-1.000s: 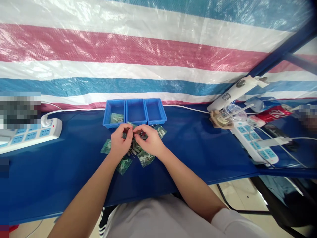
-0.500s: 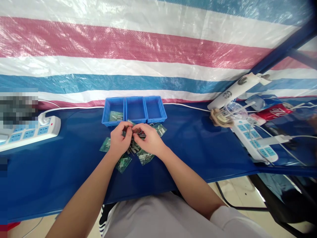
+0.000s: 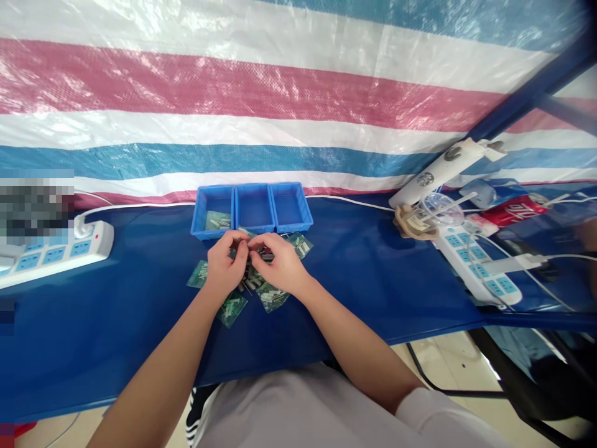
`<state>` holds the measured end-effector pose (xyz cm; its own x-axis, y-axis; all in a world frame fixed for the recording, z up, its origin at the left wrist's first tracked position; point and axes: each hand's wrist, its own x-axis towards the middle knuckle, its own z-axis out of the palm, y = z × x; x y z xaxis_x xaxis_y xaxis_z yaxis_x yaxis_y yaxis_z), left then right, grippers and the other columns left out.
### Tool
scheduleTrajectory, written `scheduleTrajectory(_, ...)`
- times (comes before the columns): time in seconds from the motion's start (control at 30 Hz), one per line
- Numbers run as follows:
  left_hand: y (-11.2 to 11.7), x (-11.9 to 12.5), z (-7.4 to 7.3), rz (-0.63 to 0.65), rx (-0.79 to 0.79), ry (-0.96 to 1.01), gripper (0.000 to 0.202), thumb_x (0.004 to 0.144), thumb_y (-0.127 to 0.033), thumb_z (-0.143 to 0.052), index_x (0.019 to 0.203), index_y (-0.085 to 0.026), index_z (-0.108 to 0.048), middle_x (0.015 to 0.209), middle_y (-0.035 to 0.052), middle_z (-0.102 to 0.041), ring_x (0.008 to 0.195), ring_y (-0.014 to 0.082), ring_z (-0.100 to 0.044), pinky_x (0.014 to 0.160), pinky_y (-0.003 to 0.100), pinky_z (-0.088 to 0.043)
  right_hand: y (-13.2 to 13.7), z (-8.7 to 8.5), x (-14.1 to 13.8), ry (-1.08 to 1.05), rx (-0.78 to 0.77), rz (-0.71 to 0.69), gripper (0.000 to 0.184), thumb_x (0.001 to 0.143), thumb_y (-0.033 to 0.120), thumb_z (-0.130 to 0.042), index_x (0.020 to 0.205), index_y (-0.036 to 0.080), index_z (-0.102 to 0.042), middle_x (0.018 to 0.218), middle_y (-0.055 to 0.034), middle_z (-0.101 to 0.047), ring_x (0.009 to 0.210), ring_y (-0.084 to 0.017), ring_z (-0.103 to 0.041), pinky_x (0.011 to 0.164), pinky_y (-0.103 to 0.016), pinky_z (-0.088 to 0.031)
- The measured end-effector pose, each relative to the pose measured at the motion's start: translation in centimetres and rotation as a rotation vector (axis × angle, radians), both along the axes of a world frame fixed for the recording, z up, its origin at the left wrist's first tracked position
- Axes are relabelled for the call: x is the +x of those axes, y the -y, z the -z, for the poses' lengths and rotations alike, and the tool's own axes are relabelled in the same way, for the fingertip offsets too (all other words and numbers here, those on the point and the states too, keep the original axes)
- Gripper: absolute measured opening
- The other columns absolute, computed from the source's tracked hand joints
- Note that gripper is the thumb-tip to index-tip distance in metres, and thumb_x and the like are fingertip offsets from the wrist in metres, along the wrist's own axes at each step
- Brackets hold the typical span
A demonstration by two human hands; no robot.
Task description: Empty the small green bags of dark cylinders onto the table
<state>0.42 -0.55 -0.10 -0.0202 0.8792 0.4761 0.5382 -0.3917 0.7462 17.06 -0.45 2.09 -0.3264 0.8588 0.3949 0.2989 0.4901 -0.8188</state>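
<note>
left grip (image 3: 226,264) and right grip (image 3: 280,262) close together, curled inward (bare forearms (image 3: 168,348) splayed)

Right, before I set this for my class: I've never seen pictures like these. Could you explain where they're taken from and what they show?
There is no machine here: you see a person's bare left hand and right hand. Every picture comes from one camera worn on the head, looking forward and down, so the forearms reach in from the bottom.

On the blue table, greenish clear packets of small pieces lie around and under the hands, with loose metal-looking parts among them. Just beyond stand three blue bins in a row; the left one contains a packet.

The hands' fingertips are pinched close together. Anything held between them is too small or hidden to name.
</note>
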Motion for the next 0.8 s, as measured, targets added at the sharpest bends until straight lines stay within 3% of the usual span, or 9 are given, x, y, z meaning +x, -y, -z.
scheduleTrajectory(0.13, 0.1, 0.0, -0.1, 0.003, 0.0, 0.016, 0.014, 0.095, -0.028, -0.055, 0.1, -0.02, -0.065, 0.092, 0.0024, -0.071, 0.076, 0.0137, -0.067, 0.072, 0.025, -0.054, -0.1, 0.0, -0.2, -0.05, 0.013, 0.033, 0.014, 0.09, 0.018, -0.058, 0.099, 0.023, -0.066, 0.096, -0.0045, -0.07, 0.093, -0.02, -0.065, 0.085, -0.035, -0.056)
scheduleTrajectory(0.3, 0.1, 0.1, -0.1, -0.019, -0.003, 0.035, 0.015, 0.095, -0.029, -0.056, 0.104, -0.021, -0.065, 0.099, 0.0043, -0.072, 0.082, 0.0153, -0.069, 0.075, 0.026, -0.056, -0.3, 0.4, -0.2, -0.136, 0.007, 0.095, 0.023, 0.087, 0.014, -0.057, 0.108, 0.023, -0.065, 0.108, -0.0078, -0.066, 0.09, -0.018, -0.065, 0.077, -0.032, -0.058)
scheduleTrajectory(0.47, 0.3, 0.0, -0.1, 0.017, 0.004, 0.066, 0.016, 0.095, -0.03, -0.057, 0.107, -0.021, -0.064, 0.104, 0.0051, -0.071, 0.086, 0.016, -0.07, 0.082, 0.029, -0.057, -0.6, 0.5, 0.1, -0.071, 0.036, -0.001, 0.036, 0.084, 0.011, -0.059, 0.117, 0.025, -0.064, 0.123, -0.0097, -0.064, 0.109, -0.022, -0.064, 0.087, -0.035, -0.059)
scheduleTrajectory(0.57, 0.4, -0.1, 0.1, 0.039, -0.008, 0.094, 0.019, 0.097, -0.033, -0.057, 0.109, -0.021, -0.063, 0.103, 0.006, -0.07, 0.087, 0.0168, -0.07, 0.084, 0.031, -0.057, -0.5, 0.6, 0.0, -0.09, 0.018, 0.004, 0.028, 0.087, 0.013, -0.056, 0.111, 0.024, -0.067, 0.115, -0.0087, -0.068, 0.1, -0.02, -0.067, 0.084, -0.034, -0.059)
scheduleTrajectory(0.7, 0.5, 0.0, 0.2, 0.081, -0.002, 0.149, 0.024, 0.098, -0.035, -0.057, 0.117, -0.021, -0.058, 0.094, 0.005, -0.067, 0.082, 0.016, -0.067, 0.082, 0.031, -0.056, -0.5, 0.9, -0.3, -0.206, -0.064, 0.134, 0.009, 0.091, 0.024, -0.061, 0.095, 0.022, -0.068, 0.095, -0.0058, -0.072, 0.083, -0.017, -0.068, 0.079, -0.033, -0.058)
scheduleTrajectory(0.8, 0.3, 0.1, 0.2, 0.05, 0.029, 0.19, 0.037, 0.096, -0.035, -0.061, 0.129, -0.022, -0.049, 0.087, 0.0006, -0.062, 0.078, 0.0141, -0.064, 0.079, 0.029, -0.055, -0.8, 1.0, -0.4, -0.39, -0.227, 0.237, 0.015, 0.089, 0.036, -0.067, 0.094, 0.022, -0.066, 0.088, -0.004, -0.071, 0.078, -0.017, -0.068, 0.075, -0.032, -0.058)
